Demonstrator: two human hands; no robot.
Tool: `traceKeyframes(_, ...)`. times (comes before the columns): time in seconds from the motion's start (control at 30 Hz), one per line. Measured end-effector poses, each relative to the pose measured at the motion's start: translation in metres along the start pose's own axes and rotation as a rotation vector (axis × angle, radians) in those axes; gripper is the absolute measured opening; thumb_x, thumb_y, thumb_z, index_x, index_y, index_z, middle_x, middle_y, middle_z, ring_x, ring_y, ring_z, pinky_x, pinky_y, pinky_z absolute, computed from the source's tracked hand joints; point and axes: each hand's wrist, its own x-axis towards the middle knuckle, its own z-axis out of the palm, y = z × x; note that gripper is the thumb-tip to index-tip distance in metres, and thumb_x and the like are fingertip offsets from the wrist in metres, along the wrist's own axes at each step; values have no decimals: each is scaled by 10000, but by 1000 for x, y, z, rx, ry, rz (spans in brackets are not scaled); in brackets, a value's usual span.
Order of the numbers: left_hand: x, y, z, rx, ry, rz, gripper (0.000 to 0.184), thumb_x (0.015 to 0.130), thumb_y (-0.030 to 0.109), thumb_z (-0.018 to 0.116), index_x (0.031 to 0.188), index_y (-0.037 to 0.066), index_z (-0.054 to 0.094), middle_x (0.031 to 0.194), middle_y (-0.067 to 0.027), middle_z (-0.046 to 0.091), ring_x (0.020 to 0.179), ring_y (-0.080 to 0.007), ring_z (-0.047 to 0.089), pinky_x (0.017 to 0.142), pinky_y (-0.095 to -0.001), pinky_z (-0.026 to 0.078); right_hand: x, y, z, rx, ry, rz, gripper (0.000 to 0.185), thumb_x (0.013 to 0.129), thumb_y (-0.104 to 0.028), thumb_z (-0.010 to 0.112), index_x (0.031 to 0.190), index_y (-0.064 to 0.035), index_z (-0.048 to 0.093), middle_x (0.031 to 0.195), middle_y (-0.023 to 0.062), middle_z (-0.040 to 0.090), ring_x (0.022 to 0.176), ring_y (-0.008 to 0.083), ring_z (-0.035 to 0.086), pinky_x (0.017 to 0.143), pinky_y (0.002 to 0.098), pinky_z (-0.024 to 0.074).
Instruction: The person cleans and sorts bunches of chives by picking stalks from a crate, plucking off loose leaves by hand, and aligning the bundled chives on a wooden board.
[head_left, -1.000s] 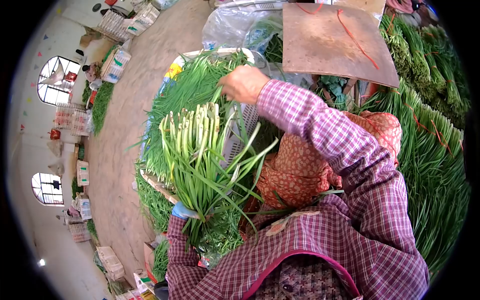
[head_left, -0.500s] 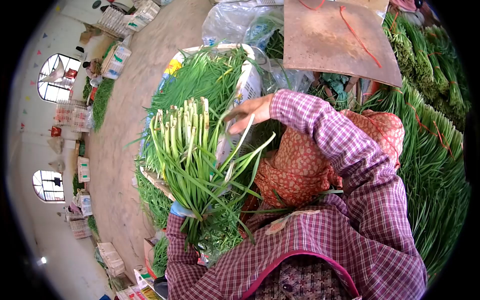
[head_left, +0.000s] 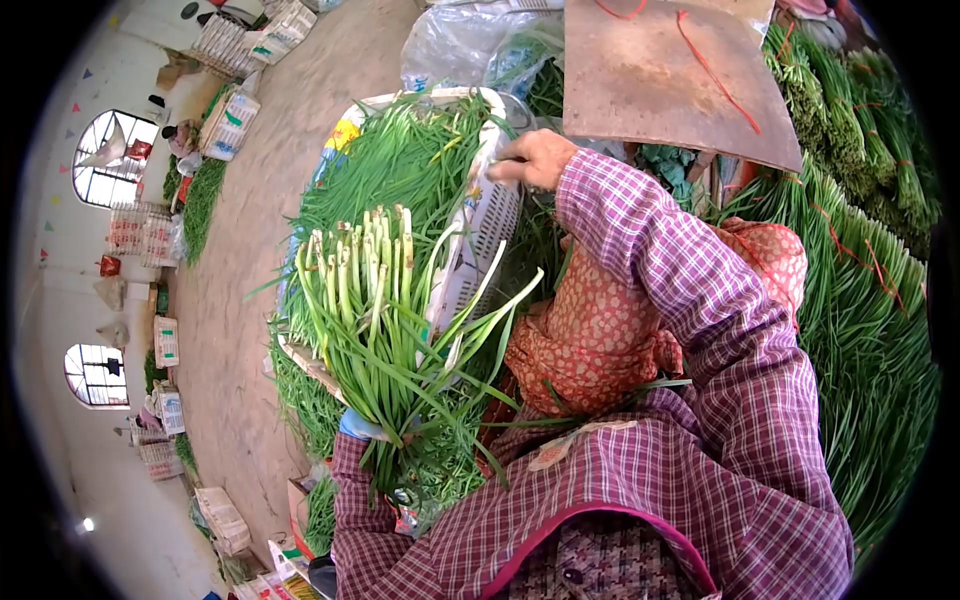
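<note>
My left hand, in a blue glove, is wrapped round the leafy end of a bunch of garlic chives. Their pale, thick ends point up and away from me, and a few stalks splay off to the right. Beneath and beyond the bunch is a long white plastic basket, heaped with loose green leaves. My bare right hand is over the basket's right rim, apart from the bunch. Its fingers are curled together; what they hold, if anything, is too small to make out.
A brown board with red string lies at the upper right, beside clear plastic bags. Tied green bundles are piled along the right. Red patterned cloth covers my leg. Crates and another person are across the floor.
My right hand has drawn back from the stalks, moving up and to the right to the basket rim, and its fingers have curled. My left hand keeps its hold on the bunch.
</note>
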Motion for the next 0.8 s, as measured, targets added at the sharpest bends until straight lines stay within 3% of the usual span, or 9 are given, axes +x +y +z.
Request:
traceKeyframes(0.1,1,1,1,5,1,-6,455,810,69,721,1215,-6,528,944,-166,640,801,-284,625,694,-413,532,1,-40,13,-275,31,-34,717,859,-580,530,1364,-76,458,1177,241,606,1151,336,567,1014,439,421)
traceKeyframes(0.23,6,6,5,19,15,-5,453,807,63,725,1211,-4,532,947,-165,641,801,-283,628,685,-408,536,17,-68,39,-226,-120,-79,609,839,-523,604,1249,-74,581,1098,218,649,1051,317,621,974,438,456)
traceKeyframes(0.3,8,8,10,27,25,-2,452,805,60,727,1208,-3,534,949,-165,641,801,-282,629,680,-406,538,22,-74,48,-184,-231,-146,434,818,-448,668,1060,-89,695,972,165,696,907,266,662,892,425,503)
traceKeyframes(0.33,11,10,12,34,34,0,451,804,59,728,1207,-2,535,950,-165,641,801,-282,629,678,-405,539,19,-74,49,-181,-241,-144,434,818,-448,668,1060,-89,695,972,165,696,907,266,662,892,425,503)
traceKeyframes(0.4,15,8,11,50,28,13,450,802,56,729,1205,-1,537,952,-165,642,800,-282,631,673,-402,541,8,-78,44,-373,13,-188,260,828,-350,686,899,-105,738,845,106,710,799,220,666,805,410,528)
traceKeyframes(0.47,19,-2,-1,72,-121,111,419,825,101,716,1190,-18,548,947,-165,647,791,-278,631,674,-399,539,-4,-82,28,-534,150,-81,223,874,-289,638,962,-102,722,857,85,705,792,199,667,782,368,553)
traceKeyframes(0.53,23,4,12,8,-98,104,407,838,130,708,1183,-22,553,941,-158,650,790,-283,630,699,-411,532,-14,-77,10,-521,279,60,238,881,-292,632,1012,-111,713,909,84,709,798,200,668,801,349,557)
traceKeyframes(0.6,21,5,12,54,-47,84,410,851,168,698,1182,-29,557,944,-155,648,794,-276,627,718,-408,525,-9,-55,-2,-524,293,212,327,888,-430,585,1070,-179,691,956,81,698,878,202,664,833,373,535)
traceKeyframes(0.8,21,-2,1,44,-50,100,421,851,212,699,1159,-47,575,877,-132,654,771,-251,626,736,-393,520,-40,-30,2,-567,367,34,423,912,-500,516,1028,-137,701,871,75,704,799,150,671,742,375,554)
